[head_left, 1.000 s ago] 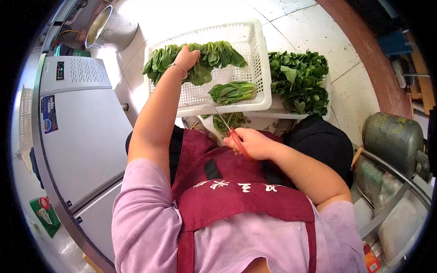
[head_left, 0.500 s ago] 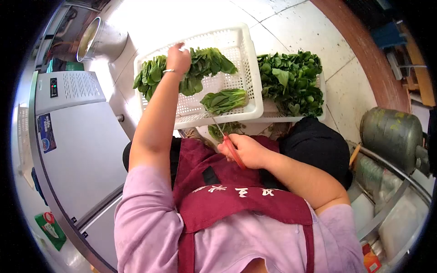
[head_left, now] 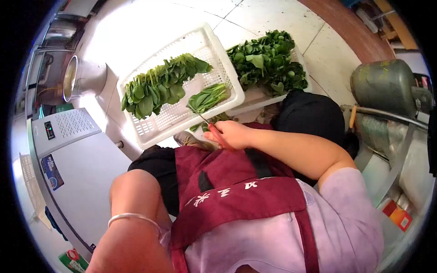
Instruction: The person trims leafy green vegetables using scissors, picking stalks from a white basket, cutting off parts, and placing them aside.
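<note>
My right hand (head_left: pixel 227 134) is closed round the red handles of a pair of scissors (head_left: pixel 215 130), whose blades point at the near edge of a white plastic basket (head_left: pixel 227 59). Inside the basket lie a long row of leafy greens (head_left: pixel 159 86) and a smaller bunch of greens (head_left: pixel 207 98), which is close to the scissors' tip. My left arm is bent back toward my body at the lower left, with a bracelet on it; the left hand itself is out of the frame.
Behind the basket's right side, another white tray (head_left: pixel 302 68) holds a heap of greens (head_left: pixel 268 61). A white appliance (head_left: pixel 86 182) stands at left, with a metal pot (head_left: pixel 88 77) beyond it. A gas cylinder (head_left: pixel 382 86) lies at right beside a metal rail (head_left: pixel 387 113).
My left hand has let go of the row of greens and drawn back out of view. The view has turned, shifting the basket left. My right hand still holds the scissors.
</note>
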Demonstrator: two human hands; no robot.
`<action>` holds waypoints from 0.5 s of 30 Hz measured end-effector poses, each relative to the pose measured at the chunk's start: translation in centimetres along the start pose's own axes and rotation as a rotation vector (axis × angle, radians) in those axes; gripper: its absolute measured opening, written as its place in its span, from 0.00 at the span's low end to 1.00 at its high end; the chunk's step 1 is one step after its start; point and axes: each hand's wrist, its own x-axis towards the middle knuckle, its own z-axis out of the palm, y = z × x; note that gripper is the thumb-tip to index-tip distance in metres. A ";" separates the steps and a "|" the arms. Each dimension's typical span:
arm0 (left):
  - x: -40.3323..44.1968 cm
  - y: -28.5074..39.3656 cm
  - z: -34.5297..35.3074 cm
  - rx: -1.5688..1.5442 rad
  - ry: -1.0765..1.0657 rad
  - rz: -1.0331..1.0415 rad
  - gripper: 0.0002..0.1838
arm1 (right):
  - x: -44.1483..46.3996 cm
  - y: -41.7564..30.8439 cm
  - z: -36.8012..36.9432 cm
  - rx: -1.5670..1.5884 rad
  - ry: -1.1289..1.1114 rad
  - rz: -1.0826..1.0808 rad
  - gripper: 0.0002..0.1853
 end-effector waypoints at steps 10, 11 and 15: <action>1.8 2.0 2.2 -0.118 0.063 0.081 0.22 | -1.6 -0.3 -0.8 -0.052 0.005 -0.089 0.27; 1.9 1.8 2.7 -0.094 0.052 0.094 0.21 | -1.6 -0.2 -0.8 -0.049 0.013 -0.086 0.27; 1.9 1.2 3.5 -0.013 0.006 0.137 0.22 | -1.5 0.1 -0.8 -0.071 0.000 -0.119 0.25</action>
